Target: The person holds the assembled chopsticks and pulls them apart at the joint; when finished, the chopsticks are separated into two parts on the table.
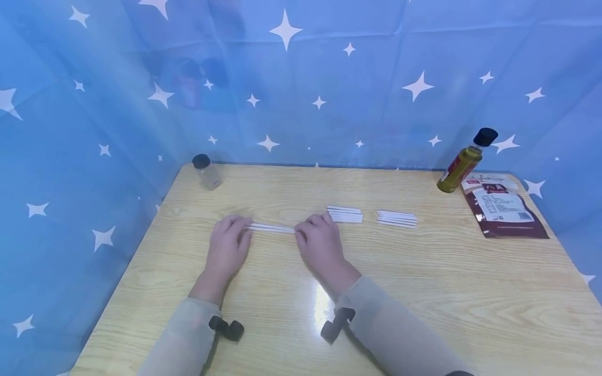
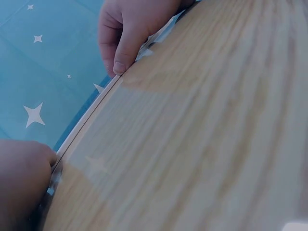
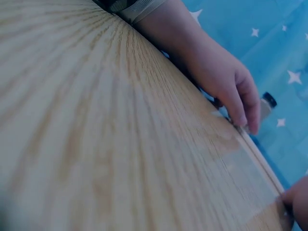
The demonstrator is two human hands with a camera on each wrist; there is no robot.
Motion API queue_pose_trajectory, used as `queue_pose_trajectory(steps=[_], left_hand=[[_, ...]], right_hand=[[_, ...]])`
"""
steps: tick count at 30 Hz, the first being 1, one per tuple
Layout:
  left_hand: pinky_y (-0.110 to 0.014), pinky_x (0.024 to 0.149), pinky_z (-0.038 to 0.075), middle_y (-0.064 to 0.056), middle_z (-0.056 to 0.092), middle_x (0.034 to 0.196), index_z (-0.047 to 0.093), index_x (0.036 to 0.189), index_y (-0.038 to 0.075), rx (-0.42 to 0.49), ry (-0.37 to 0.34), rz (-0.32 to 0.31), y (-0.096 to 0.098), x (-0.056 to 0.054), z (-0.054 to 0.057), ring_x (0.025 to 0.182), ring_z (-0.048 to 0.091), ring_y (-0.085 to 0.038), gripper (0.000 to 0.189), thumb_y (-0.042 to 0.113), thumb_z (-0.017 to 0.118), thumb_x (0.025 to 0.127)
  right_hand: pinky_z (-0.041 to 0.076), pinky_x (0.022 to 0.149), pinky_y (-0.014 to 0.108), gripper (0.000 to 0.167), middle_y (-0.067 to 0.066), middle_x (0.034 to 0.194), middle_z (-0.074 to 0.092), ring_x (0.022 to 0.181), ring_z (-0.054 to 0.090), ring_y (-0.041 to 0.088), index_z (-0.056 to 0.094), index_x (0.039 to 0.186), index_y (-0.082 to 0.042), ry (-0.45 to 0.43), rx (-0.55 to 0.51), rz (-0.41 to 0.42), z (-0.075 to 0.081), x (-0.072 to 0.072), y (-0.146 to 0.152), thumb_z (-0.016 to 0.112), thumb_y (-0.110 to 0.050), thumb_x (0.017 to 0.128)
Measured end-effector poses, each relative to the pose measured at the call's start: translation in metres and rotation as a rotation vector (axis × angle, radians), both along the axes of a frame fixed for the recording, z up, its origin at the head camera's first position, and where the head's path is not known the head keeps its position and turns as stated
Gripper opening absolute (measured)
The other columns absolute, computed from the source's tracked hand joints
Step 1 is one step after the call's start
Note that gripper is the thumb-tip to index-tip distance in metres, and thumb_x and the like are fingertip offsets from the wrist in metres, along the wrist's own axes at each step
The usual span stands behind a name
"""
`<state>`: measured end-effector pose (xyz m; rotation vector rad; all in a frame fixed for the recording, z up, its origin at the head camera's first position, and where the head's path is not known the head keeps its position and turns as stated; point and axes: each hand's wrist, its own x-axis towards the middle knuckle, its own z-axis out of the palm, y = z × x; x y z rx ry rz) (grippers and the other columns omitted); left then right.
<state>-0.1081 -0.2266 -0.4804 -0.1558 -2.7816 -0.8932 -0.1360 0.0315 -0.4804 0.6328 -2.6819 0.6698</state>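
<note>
A few thin white sticks (image 1: 270, 228) lie side by side, stretched between the two hands on the wooden table. My left hand (image 1: 228, 245) pinches their left end between thumb and fingers. At the right end, my right hand (image 1: 321, 243) holds them the same way, its fingertips down at the tabletop. The left wrist view shows the right hand (image 2: 137, 31) with thumb and forefinger on the stick ends. In the right wrist view the left hand (image 3: 224, 84) grips the far end. Just behind the right hand lies a row of white sticks (image 1: 345, 214).
Another row of white sticks (image 1: 396, 219) lies further right. A black-capped clear jar (image 1: 210, 176) stands at the back left of the table (image 1: 423, 292). Toward the back right are a bottle of yellow-green liquid (image 1: 458, 169) and a brown pouch (image 1: 505, 209). A starry blue cloth (image 1: 320, 68) hangs behind.
</note>
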Motion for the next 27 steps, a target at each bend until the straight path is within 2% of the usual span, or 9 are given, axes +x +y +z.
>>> queue_pose_trajectory(steps=[5, 9, 17, 22, 27], left_hand=[[-0.053, 0.107, 0.042, -0.01, 0.063, 0.135, 0.072, 0.13, 0.008, -0.007, 0.016, 0.009, -0.0008, -0.0014, -0.0011, 0.125, 0.051, -0.034, 0.026, 0.016, 0.064, 0.107], [-0.051, 0.104, 0.043, -0.008, 0.066, 0.129, 0.075, 0.123, 0.009, -0.004, 0.023, 0.017, -0.0014, -0.0016, -0.0024, 0.12, 0.053, -0.032, 0.02, 0.014, 0.066, 0.106], [-0.05, 0.102, 0.045, -0.007, 0.067, 0.129, 0.076, 0.122, 0.01, 0.01, 0.031, 0.03, -0.0015, -0.0015, -0.0043, 0.12, 0.054, -0.031, 0.019, 0.013, 0.069, 0.104], [-0.049, 0.101, 0.046, -0.007, 0.067, 0.129, 0.075, 0.121, 0.01, 0.012, 0.03, 0.035, -0.0002, -0.0018, -0.0034, 0.119, 0.054, -0.03, 0.018, 0.012, 0.07, 0.104], [-0.049, 0.1, 0.047, -0.008, 0.067, 0.129, 0.076, 0.121, 0.009, 0.033, 0.051, 0.035, 0.0002, -0.0015, -0.003, 0.119, 0.054, -0.031, 0.018, 0.012, 0.071, 0.103]], right_hand=[[0.047, 0.095, 0.039, 0.01, -0.002, 0.105, 0.073, 0.102, 0.056, 0.021, 0.082, 0.109, -0.019, -0.064, 0.007, -0.005, 0.0037, 0.0008, -0.0021, 0.075, -0.022, 0.101], [0.045, 0.098, 0.039, 0.012, -0.003, 0.11, 0.071, 0.106, 0.053, 0.021, 0.079, 0.111, -0.019, -0.137, 0.029, -0.016, 0.0058, 0.0017, -0.0039, 0.071, -0.023, 0.104], [0.043, 0.099, 0.04, 0.013, -0.003, 0.114, 0.066, 0.109, 0.049, 0.021, 0.075, 0.115, -0.018, -0.224, 0.045, -0.032, 0.0059, 0.0025, -0.0063, 0.067, -0.023, 0.106], [0.043, 0.101, 0.042, 0.014, -0.003, 0.114, 0.065, 0.11, 0.049, 0.021, 0.073, 0.116, -0.017, -0.246, 0.025, -0.037, 0.0061, 0.0034, -0.0059, 0.065, -0.023, 0.107], [0.043, 0.101, 0.041, 0.013, -0.004, 0.113, 0.064, 0.112, 0.048, 0.021, 0.072, 0.116, -0.017, -0.228, 0.019, -0.026, 0.0049, 0.0041, -0.0048, 0.064, -0.025, 0.108]])
